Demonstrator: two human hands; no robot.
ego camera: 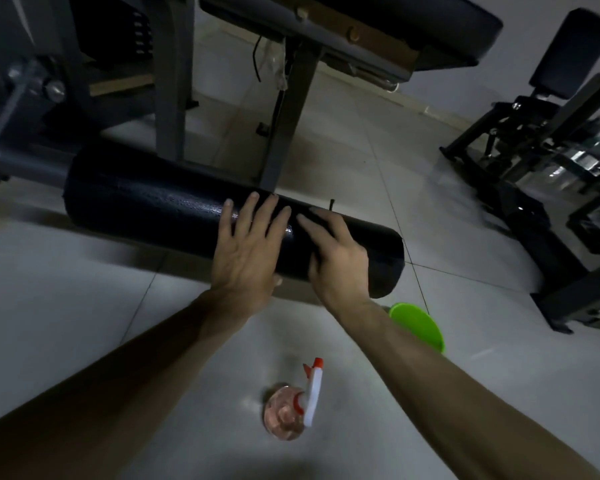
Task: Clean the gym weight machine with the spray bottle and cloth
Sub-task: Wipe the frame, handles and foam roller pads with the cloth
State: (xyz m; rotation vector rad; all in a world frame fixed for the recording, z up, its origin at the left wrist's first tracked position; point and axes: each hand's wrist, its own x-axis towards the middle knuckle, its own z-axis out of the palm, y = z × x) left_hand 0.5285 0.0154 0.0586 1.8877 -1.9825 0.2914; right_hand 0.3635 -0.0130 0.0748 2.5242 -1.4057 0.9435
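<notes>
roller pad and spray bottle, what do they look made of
The roller pad looks like black vinyl or leatherette over padding, semi-gloss: pebbled grain and highlights show. The spray bottle is likely clear plastic, pinkish liquid seen through it, with a white and red plastic trigger head.

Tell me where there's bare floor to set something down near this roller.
Bare tile lies below the left end of the roller pad, and right of the green bowl toward the second machine. Nearest you, the spray bottle crowds it.
</notes>
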